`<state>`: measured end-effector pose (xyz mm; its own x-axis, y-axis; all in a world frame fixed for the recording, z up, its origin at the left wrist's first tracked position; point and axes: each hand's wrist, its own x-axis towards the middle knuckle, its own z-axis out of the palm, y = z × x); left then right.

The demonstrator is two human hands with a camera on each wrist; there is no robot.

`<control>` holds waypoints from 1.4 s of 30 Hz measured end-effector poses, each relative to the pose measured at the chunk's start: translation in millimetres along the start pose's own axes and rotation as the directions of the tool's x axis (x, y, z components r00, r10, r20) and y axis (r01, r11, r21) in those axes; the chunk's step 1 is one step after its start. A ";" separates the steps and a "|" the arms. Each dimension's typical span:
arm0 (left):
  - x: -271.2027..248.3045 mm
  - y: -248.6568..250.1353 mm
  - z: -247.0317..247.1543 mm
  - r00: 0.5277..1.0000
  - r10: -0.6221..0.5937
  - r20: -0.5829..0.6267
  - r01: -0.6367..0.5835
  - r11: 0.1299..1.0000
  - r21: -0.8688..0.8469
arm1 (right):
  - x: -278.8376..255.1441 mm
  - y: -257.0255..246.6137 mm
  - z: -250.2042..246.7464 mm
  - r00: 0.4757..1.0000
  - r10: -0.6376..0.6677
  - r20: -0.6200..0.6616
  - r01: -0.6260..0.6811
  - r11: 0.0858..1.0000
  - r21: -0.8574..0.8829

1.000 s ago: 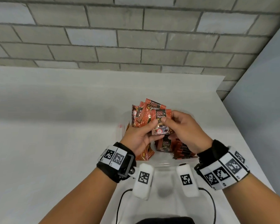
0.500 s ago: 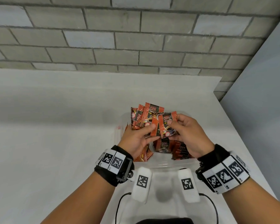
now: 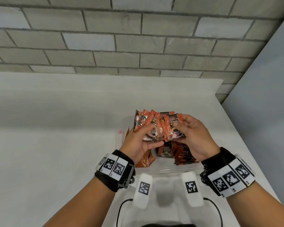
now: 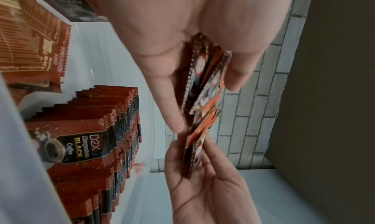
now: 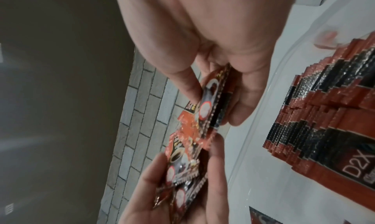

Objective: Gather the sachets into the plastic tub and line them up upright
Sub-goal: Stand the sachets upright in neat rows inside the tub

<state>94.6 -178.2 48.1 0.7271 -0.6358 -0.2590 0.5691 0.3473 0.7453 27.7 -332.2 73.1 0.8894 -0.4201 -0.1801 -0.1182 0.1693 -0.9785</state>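
Head view: both hands are raised over the plastic tub (image 3: pixel 162 169), which sits on the white table (image 3: pixel 56 145) near the person. Left hand (image 3: pixel 138 143) grips a fanned bunch of sachets (image 3: pixel 147 123), thumb in front, fingers behind. Right hand (image 3: pixel 193 138) pinches the front sachet (image 3: pixel 174 128) at the fan's right end, thumb on its face. Inside the tub, a row of upright sachets (image 3: pixel 166 150) already stands w/ more packed to its right; a few loose ones (image 3: pixel 144 161) lean at the tub's left side, under the left wrist.

Left wrist view: left hand (image 4: pixel 182 42) is clamped on the bunch (image 4: pixel 205 76) between thumb & fingers. Right hand (image 4: pixel 205 189) is below, fingers closed on the lower edge of the sachets. Standing row (image 4: pixel 91 139) looks tidy, many deep, labels facing one way.

Right wrist view: right hand (image 5: pixel 202 51) nips the front sachet (image 5: pixel 213 102) thumb vs. fingers; left hand (image 5: pixel 182 195) holds the rest. Tub wall (image 5: pixel 263 115) & the row (image 5: pixel 324 115) are alongside.

Judgement: well past halfway. Left to do: square up the held bunch, set it upright in line, then stand up the leaning ones. No sachets show on the table outside the tub.
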 end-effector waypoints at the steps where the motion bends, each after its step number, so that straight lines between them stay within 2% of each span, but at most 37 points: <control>1: 0.5 1.2 -0.5 1.000 -0.016 -0.014 0.016 0.998 -0.063 | 0.5 0.1 -1.6 1.000 -0.001 -0.008 0.001 1.000 0.008; 2: 0.4 2.1 -1.3 0.999 -0.027 -0.024 0.024 0.995 -0.095 | 0.6 0.0 -2.5 1.000 0.004 -0.009 -0.004 1.000 0.020; 6: -1.0 -0.3 -3.6 1.000 0.005 -0.002 -0.005 0.999 0.053 | 0.0 1.2 -1.6 0.998 0.057 0.031 -0.059 0.996 0.061; 9: -1.5 -1.3 -2.7 1.000 0.018 -0.003 -0.018 0.996 0.085 | 0.6 2.5 0.6 0.996 0.086 0.030 -0.088 0.994 0.062; 11: -1.1 -0.1 -2.3 1.000 0.020 -0.021 -0.018 0.998 0.064 | 1.5 2.4 0.0 0.996 0.082 0.017 -0.083 0.995 0.047; 14: -1.7 6.3 -4.4 0.998 -0.022 -0.064 0.018 0.998 -0.061 | 2.7 -0.2 -4.5 0.999 0.050 0.001 -0.050 0.999 0.015; 16: -1.9 9.6 -7.2 0.998 -0.006 -0.058 0.008 0.999 0.051 | 3.1 -3.2 -7.0 1.000 0.016 0.012 -0.016 1.000 -0.006; 19: -5.2 11.5 -7.9 0.999 -0.008 0.051 -0.008 0.949 0.316 | 3.9 -7.6 -7.8 0.997 -0.004 0.077 0.009 0.998 -0.068; 21: -5.8 12.2 -7.5 0.993 -0.023 0.112 -0.023 0.918 0.396 | 4.2 -10.4 -7.0 0.988 0.019 0.150 0.002 0.991 -0.137; 24: -4.2 12.5 -6.3 0.993 -0.071 0.097 0.034 0.940 0.339 | 4.1 -13.2 -6.9 0.973 0.072 0.218 -0.027 0.978 -0.206; 27: -3.3 15.5 -8.0 0.988 -0.133 0.077 0.114 0.971 0.210 | 5.0 -15.5 -9.6 0.981 0.043 0.190 -0.003 0.979 -0.206; 31: -0.4 16.9 -15.8 0.977 -0.135 0.167 0.060 0.919 0.390 | 6.7 -18.7 -12.8 0.980 0.041 0.194 -0.009 0.986 -0.165; 36: 1.9 15.3 -18.3 0.969 -0.119 0.217 -0.023 0.829 0.559 | 9.0 -19.4 -7.5 0.943 0.146 0.299 -0.096 0.980 -0.175; 40: 1.9 14.9 -14.8 0.971 -0.102 0.218 -0.012 0.885 0.465 | 10.5 -20.6 -6.0 0.953 0.147 0.264 -0.126 0.988 -0.094; 42: 2.6 14.3 -10.9 0.983 -0.031 0.179 -0.035 0.935 0.352 | 11.4 -20.0 -5.2 0.972 0.118 0.205 -0.107 0.992 -0.061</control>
<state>108.8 -167.4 51.4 0.6292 -0.7590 -0.1677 0.3718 0.1044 0.9224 37.9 -345.0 90.2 0.9408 -0.2054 -0.2696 -0.2398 0.1587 -0.9578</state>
